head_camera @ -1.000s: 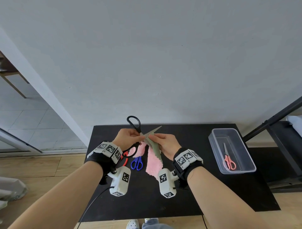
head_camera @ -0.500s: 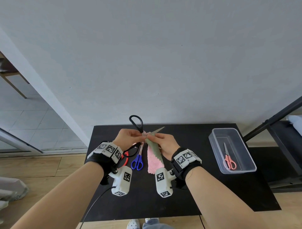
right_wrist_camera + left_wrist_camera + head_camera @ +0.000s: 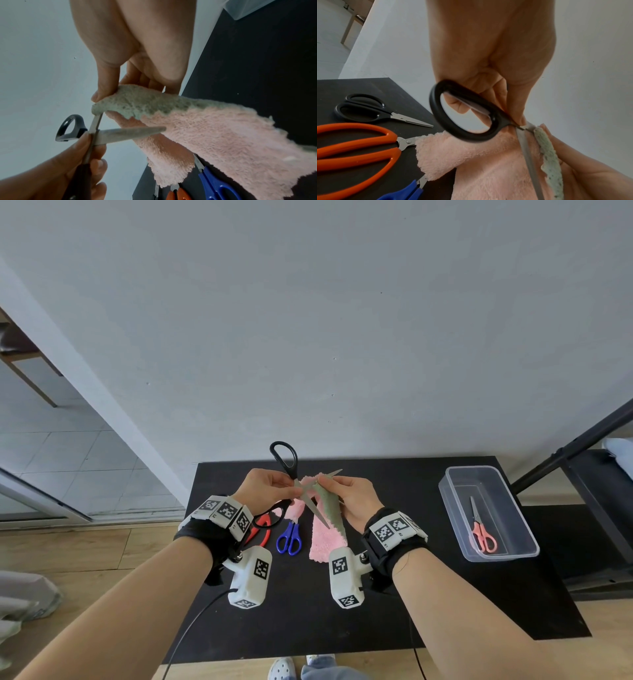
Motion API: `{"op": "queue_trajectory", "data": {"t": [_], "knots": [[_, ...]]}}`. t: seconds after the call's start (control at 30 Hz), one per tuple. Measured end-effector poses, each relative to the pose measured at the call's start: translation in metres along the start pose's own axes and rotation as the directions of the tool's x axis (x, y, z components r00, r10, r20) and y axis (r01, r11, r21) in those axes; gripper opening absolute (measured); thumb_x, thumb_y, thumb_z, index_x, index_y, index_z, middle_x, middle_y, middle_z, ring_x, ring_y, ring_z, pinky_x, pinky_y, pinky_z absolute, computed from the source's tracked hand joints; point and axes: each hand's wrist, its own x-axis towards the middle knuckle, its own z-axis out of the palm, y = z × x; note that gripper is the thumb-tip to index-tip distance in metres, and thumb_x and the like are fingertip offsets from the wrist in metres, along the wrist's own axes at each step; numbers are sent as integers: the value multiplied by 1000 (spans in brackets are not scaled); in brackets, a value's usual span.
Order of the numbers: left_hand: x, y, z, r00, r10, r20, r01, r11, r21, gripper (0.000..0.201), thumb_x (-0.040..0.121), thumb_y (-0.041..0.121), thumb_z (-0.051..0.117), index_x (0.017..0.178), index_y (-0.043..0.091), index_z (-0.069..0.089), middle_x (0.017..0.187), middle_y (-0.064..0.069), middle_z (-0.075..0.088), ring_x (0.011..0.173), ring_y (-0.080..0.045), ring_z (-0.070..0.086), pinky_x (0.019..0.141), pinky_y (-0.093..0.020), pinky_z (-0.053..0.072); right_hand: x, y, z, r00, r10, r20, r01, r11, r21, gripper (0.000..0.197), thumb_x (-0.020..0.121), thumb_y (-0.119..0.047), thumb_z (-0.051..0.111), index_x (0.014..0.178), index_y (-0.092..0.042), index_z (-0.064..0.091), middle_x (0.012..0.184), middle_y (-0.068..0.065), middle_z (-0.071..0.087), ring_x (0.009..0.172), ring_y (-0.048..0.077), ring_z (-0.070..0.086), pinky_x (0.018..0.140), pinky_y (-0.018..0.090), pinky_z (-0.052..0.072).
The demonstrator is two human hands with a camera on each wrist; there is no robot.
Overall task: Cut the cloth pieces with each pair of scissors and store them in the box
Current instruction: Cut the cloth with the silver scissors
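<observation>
- The left hand (image 3: 265,486) pinches the black scissors (image 3: 291,474) near the pivot, blades spread wide, above the table (image 3: 394,594);
- The right hand (image 3: 354,496) pinches the top of a green-and-pink cloth (image 3: 330,505), which hangs between both hands; one blade crosses it;
- Red scissors (image 3: 481,534) lie in the clear box (image 3: 455,529) at 3 o'clock; blue scissors (image 3: 289,539) and orange scissors (image 3: 262,525) lie at 6 o'clock beneath the hands.
</observation>
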Motion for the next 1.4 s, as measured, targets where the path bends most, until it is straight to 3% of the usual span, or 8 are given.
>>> {"op": "queue_trajectory", "data": {"t": [0.13,0.3,0.43,0.53,0.7,0.97,1.13,1.4], "knots": [[-4,-1,-3,1000,-18,3,18,1000,10,13,80,11,73,89,2,73,67,2,71,53,4,62,54,-4,43,1,-4,-8,999,-12,-47,12,1000,-4,16,80,-15,73,88,-2,74,89,15,72,82,24,67,84,37,55],[-4,-3,-4,1000,-23,-2,23,1000,12,8,79,12,75,84,7,73,69,0,71,56,2,64,57,-5,46,4,-12,-20,988,-26,-152,40,996,86,14,83,-12,71,89,1,71,79,11,72,71,18,69,66,28,56],[-5,-9,-13,997,-67,-27,66,998,-17,16,82,12,72,90,-1,68,60,5,70,52,0,63,52,-5,45,7,-23,-36,977,-62,-205,83,992,94,12,82,-11,71,87,0,71,82,11,72,76,19,69,67,26,54],[-7,-9,-16,996,-85,-38,81,991,-105,23,85,10,68,99,-7,63,74,-10,71,43,-1,57,45,-7,40,8,-22,-40,979,-59,-197,69,997,47,16,80,-12,73,89,0,71,86,14,72,79,22,68,71,30,54],[-8,-4,-19,998,-66,22,69,990,-120,23,88,14,65,105,-2,63,85,-21,69,56,-10,64,57,-14,50,10,-20,-38,979,-61,-193,53,997,-48,15,80,-17,75,89,-5,72,92,13,71,86,25,66,86,39,54],[-10,-2,-21,999,-48,22,52,972,-230,13,86,10,66,97,4,66,84,-21,70,70,-27,62,67,-29,50,13,-25,-34,978,-74,-193,65,996,-55,19,79,-16,75,93,-4,72,93,14,71,82,22,66,81,36,55],[-4,-2,-21,992,-118,34,123,949,-290,25,85,8,68,107,-2,64,84,-22,69,66,-25,68,46,-22,46,12,-26,-32,980,-74,-187,63,996,-64,16,80,-16,75,91,-5,73,94,15,71,85,24,66,87,39,54],[-2,0,-23,996,-82,-21,75,971,-226,5,74,4,77,75,8,76,79,-18,73,65,-17,66,69,-23,56,14,-23,-32,983,-56,-172,51,998,-33,15,79,-16,75,90,-7,73,95,13,71,87,24,65,89,40,53]]}}
